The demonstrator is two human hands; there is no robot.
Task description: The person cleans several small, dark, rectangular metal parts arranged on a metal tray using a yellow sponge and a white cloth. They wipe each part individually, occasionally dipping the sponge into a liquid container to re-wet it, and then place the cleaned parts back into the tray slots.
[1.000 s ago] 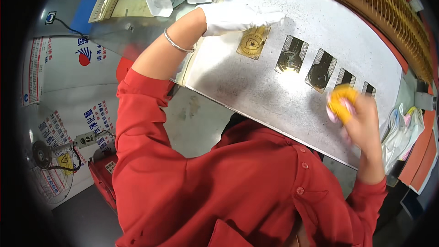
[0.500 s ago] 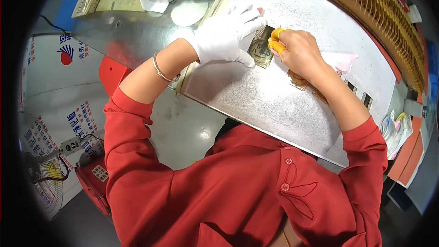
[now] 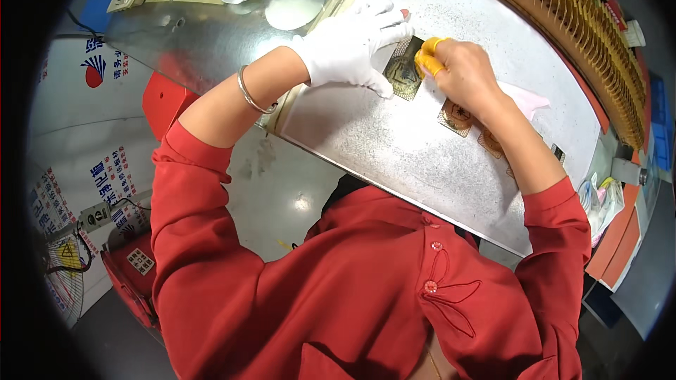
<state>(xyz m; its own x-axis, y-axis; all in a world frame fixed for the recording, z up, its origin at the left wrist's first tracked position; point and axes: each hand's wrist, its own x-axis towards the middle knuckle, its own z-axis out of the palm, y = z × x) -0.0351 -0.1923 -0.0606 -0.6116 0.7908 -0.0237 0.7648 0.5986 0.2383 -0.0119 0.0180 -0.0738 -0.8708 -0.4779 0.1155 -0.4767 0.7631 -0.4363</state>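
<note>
One dark-and-gold patterned card (image 3: 403, 74) lies flat on the white tabletop (image 3: 394, 144), between your two hands; it bears a round design, with details too fine to make out. Your left hand (image 3: 352, 53), in a white glove, is spread wide on the card's left side, its thumb near the lower left edge and its fingers reaching past the upper end. Your right hand (image 3: 461, 79) is curled, its yellow-covered fingertips (image 3: 431, 63) drawn close together at the card's right edge; you cannot tell from this view whether they grip anything. Just right of that card lies a second patterned card (image 3: 455, 118) with a round motif, and further cards run on to the right, partly hidden under your forearm. A pale pink cloth (image 3: 527, 100) lies behind your right wrist. Farther out, a brown rack (image 3: 563, 35) of thin upright pieces lines the far side. At left, the white wall panel (image 3: 67, 130) carries blue characters and a red-and-blue emblem, and a red case (image 3: 130, 278) bears a pale printed label (image 3: 141, 260).
</note>
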